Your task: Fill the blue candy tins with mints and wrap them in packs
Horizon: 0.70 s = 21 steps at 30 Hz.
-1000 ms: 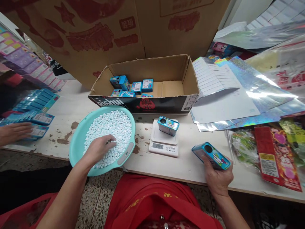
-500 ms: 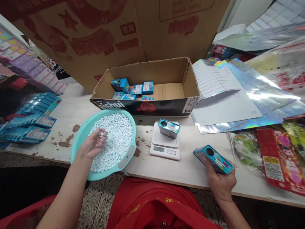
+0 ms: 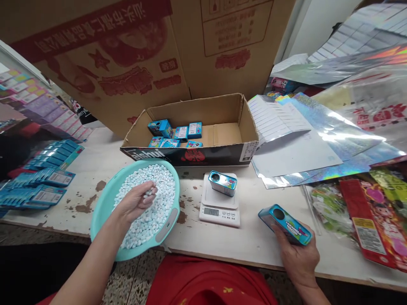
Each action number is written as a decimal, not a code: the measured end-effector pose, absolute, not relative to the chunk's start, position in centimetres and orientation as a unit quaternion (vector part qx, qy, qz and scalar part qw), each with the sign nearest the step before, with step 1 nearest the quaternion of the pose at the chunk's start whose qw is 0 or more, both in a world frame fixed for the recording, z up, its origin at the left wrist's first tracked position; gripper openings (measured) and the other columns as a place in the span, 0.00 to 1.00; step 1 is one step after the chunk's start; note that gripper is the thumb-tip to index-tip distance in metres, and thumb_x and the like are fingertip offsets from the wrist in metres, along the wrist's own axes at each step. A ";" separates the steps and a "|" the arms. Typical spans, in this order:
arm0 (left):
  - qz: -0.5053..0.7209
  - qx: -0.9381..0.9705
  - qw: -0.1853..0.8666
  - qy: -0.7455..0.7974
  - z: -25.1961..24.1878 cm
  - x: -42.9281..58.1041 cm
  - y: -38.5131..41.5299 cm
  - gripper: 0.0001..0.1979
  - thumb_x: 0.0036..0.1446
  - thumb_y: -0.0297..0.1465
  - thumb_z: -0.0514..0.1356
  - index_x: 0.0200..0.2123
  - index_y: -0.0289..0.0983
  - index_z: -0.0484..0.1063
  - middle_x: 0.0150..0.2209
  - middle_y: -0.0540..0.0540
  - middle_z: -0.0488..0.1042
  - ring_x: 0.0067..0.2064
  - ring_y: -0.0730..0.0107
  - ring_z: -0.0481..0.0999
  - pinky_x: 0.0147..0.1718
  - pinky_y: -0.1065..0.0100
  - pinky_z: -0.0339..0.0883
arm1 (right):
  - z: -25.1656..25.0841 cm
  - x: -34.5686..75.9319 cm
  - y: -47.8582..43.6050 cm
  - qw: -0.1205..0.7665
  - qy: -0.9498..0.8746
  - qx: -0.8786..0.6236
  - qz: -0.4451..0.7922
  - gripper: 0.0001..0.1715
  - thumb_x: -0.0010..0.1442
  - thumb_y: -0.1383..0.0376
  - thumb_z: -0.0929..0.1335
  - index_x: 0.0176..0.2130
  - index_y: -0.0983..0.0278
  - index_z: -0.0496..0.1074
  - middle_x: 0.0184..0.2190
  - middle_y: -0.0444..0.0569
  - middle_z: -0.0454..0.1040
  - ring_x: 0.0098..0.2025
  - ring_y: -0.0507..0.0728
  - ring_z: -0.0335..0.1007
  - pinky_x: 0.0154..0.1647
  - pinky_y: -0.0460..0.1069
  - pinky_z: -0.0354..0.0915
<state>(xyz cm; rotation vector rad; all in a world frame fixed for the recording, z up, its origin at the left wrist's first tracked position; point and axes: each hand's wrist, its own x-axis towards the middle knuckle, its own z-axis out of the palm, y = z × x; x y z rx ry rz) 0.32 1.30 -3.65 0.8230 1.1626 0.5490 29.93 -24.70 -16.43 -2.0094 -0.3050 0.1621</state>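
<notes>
Left hand [image 3: 135,202], fingers curled, held small white pellets [image 3: 148,193] over round turquoise plastic basin [image 3: 101,224]; right hand [image 3: 300,259] gripped blue rectangular metal tin [image 3: 291,225].

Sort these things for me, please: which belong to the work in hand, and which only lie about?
Seemingly in use:
white pellets, some in the left hand
teal basin holding them
blue tin in the right hand
scale under a second tin
open carton, probably

Apparently just lying about:
holographic sheets
red packet
</notes>
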 end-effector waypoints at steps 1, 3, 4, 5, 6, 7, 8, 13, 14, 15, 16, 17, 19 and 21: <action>0.217 0.431 0.715 0.506 -3.2 1.8 1.2 0.07 0.52 0.30 0.62 0.29 0.33 0.68 0.25 0.52 0.64 0.17 0.88 0.52 0.12 0.83 0.41 | -16.5 29.9 -24.7 0.525 -0.127 -0.839 0.069 0.44 0.34 0.35 0.71 0.38 0.65 0.69 0.29 0.50 0.74 0.30 0.60 0.70 0.33 0.52 0.66; 0.149 0.538 0.685 0.468 -2.0 5.3 1.0 0.10 0.51 0.33 0.64 0.28 0.32 0.69 0.26 0.50 0.66 0.19 0.87 0.56 0.14 0.81 0.44 | -16.5 29.9 -24.7 0.525 -0.122 -0.839 0.072 0.44 0.34 0.35 0.71 0.38 0.66 0.69 0.28 0.50 0.73 0.29 0.59 0.70 0.33 0.52 0.66; 0.123 0.581 0.668 0.449 -1.4 7.1 1.0 0.10 0.51 0.33 0.63 0.27 0.33 0.69 0.24 0.50 0.65 0.20 0.84 0.59 0.16 0.79 0.48 | -16.5 29.9 -24.8 0.526 -0.119 -0.839 0.073 0.44 0.34 0.35 0.71 0.38 0.66 0.69 0.28 0.49 0.73 0.29 0.59 0.70 0.32 0.52 0.66; 0.094 0.624 0.648 0.426 -0.8 8.9 1.1 0.08 0.50 0.33 0.63 0.27 0.33 0.69 0.24 0.50 0.66 0.22 0.81 0.62 0.19 0.78 0.52 | -16.5 30.0 -24.8 0.527 -0.119 -0.838 0.074 0.44 0.34 0.35 0.72 0.38 0.66 0.69 0.27 0.49 0.73 0.29 0.59 0.69 0.32 0.52 0.66; 0.067 0.661 0.628 0.405 -0.3 10.6 1.3 0.07 0.49 0.32 0.62 0.28 0.33 0.70 0.24 0.50 0.67 0.24 0.79 0.63 0.21 0.76 0.55 | -16.5 30.0 -24.8 0.529 -0.122 -0.837 0.072 0.44 0.34 0.36 0.72 0.38 0.66 0.69 0.27 0.49 0.73 0.28 0.59 0.69 0.32 0.52 0.66; 0.044 0.695 0.606 0.385 0.0 12.2 1.4 0.06 0.49 0.31 0.61 0.29 0.34 0.71 0.24 0.50 0.67 0.25 0.77 0.64 0.22 0.74 0.56 | -16.5 30.0 -24.8 0.530 -0.129 -0.835 0.069 0.43 0.35 0.36 0.72 0.38 0.66 0.69 0.28 0.49 0.73 0.29 0.59 0.69 0.32 0.52 0.66; 0.021 0.726 0.581 0.369 0.2 13.5 1.6 0.06 0.49 0.30 0.60 0.30 0.34 0.72 0.23 0.50 0.67 0.25 0.76 0.64 0.23 0.73 0.56 | -16.5 30.0 -24.8 0.532 -0.138 -0.833 0.066 0.42 0.35 0.37 0.72 0.38 0.66 0.69 0.28 0.49 0.73 0.29 0.59 0.69 0.32 0.52 0.66; -0.049 0.889 0.344 0.299 -0.2 17.0 1.9 0.05 0.49 0.25 0.55 0.29 0.36 0.71 0.27 0.49 0.69 0.27 0.73 0.65 0.26 0.71 0.55 | -16.7 30.1 -24.8 0.542 -0.173 -0.821 0.049 0.37 0.40 0.39 0.72 0.37 0.65 0.68 0.28 0.49 0.74 0.28 0.57 0.69 0.32 0.50 0.66; -0.061 0.911 0.292 0.284 -0.3 17.2 1.8 0.06 0.49 0.24 0.55 0.29 0.36 0.71 0.28 0.49 0.70 0.28 0.72 0.65 0.27 0.71 0.55 | -16.7 30.1 -24.8 0.542 -0.177 -0.820 0.047 0.37 0.40 0.40 0.72 0.37 0.65 0.68 0.29 0.49 0.74 0.28 0.57 0.69 0.32 0.50 0.66; -0.072 0.927 0.251 0.270 -0.4 17.2 1.7 0.06 0.49 0.24 0.54 0.29 0.37 0.71 0.29 0.48 0.71 0.30 0.71 0.66 0.28 0.70 0.55 | -16.7 30.1 -24.8 0.541 -0.179 -0.820 0.047 0.36 0.41 0.40 0.72 0.37 0.65 0.69 0.29 0.49 0.74 0.29 0.57 0.69 0.32 0.50 0.66; -0.081 0.937 0.220 0.260 -0.5 17.3 1.6 0.07 0.50 0.23 0.54 0.29 0.37 0.71 0.31 0.48 0.71 0.31 0.70 0.66 0.29 0.70 0.56 | -16.7 30.1 -24.8 0.540 -0.180 -0.821 0.047 0.36 0.41 0.41 0.72 0.38 0.65 0.69 0.29 0.49 0.74 0.29 0.57 0.69 0.32 0.50 0.66; -0.088 0.943 0.198 0.253 -0.5 17.3 1.5 0.07 0.50 0.23 0.53 0.30 0.37 0.71 0.33 0.47 0.71 0.32 0.69 0.67 0.29 0.69 0.56 | -16.7 30.1 -24.8 0.539 -0.181 -0.821 0.047 0.35 0.41 0.41 0.72 0.38 0.65 0.69 0.29 0.49 0.74 0.28 0.57 0.69 0.32 0.50 0.66; -0.092 0.949 0.174 0.246 -0.4 17.2 1.4 0.08 0.50 0.23 0.53 0.31 0.36 0.71 0.36 0.45 0.70 0.34 0.68 0.68 0.30 0.69 0.57 | -16.7 30.1 -24.8 0.539 -0.181 -0.821 0.048 0.35 0.42 0.41 0.72 0.37 0.65 0.69 0.29 0.48 0.74 0.28 0.57 0.69 0.31 0.50 0.66; -0.094 0.951 0.170 0.241 -0.4 17.2 1.3 0.09 0.50 0.22 0.53 0.33 0.37 0.71 0.37 0.46 0.70 0.34 0.68 0.68 0.31 0.69 0.57 | -16.6 30.1 -24.8 0.541 -0.181 -0.820 0.049 0.35 0.41 0.41 0.72 0.37 0.65 0.69 0.28 0.48 0.74 0.28 0.56 0.69 0.31 0.49 0.66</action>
